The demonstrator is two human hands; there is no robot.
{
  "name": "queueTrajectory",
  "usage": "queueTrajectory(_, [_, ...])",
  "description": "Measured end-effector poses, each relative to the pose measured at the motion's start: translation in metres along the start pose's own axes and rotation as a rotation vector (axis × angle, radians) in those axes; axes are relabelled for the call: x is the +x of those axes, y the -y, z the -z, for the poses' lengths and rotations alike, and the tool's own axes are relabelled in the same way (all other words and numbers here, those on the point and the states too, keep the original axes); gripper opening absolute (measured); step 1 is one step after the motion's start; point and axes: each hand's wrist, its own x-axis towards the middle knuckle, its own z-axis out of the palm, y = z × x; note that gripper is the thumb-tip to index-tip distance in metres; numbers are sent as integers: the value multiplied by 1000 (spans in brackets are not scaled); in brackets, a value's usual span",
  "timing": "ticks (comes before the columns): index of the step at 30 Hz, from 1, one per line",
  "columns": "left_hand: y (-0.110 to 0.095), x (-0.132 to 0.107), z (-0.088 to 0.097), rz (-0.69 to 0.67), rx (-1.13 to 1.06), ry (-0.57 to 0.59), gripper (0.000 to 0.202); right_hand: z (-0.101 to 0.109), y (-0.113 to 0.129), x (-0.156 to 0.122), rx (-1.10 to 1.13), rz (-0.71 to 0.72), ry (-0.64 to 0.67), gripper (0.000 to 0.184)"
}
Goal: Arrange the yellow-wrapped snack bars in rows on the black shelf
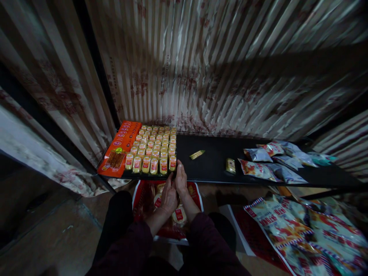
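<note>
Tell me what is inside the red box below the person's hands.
Packets with red labels lie in the red box. The left hand and right hand cover part of it; whatever lies beneath them cannot be seen.

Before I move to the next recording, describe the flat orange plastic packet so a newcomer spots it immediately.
Follow the long black shelf to its left end. There, beside rows of small yellow plastic-wrapped snacks, lies the flat orange plastic packet; its colour and bigger size set it apart.
</note>
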Motion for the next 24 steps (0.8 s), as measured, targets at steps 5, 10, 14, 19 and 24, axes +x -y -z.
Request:
queueTrajectory(5, [6, -1, -1, 121, -200, -4, 52, 0, 2, -11, -11, 32, -17, 66])
queueTrajectory(10, [13, -1, 2, 31, -74, 114, 61, 1, 1, -21, -66, 35, -76, 66])
queueTrajectory(14, [15, -1, 3, 17, 19, 171, 62, 2, -1, -31, -84, 19, -123, 64])
queueTrajectory(19, [18, -4, 3, 16, 117, 239, 63, 6, -1, -47, -79, -15, -137, 56])
queueTrajectory(24, [31, -16, 1, 136, 121, 278, 59, 10, -14, -66, -79, 28, -149, 48])
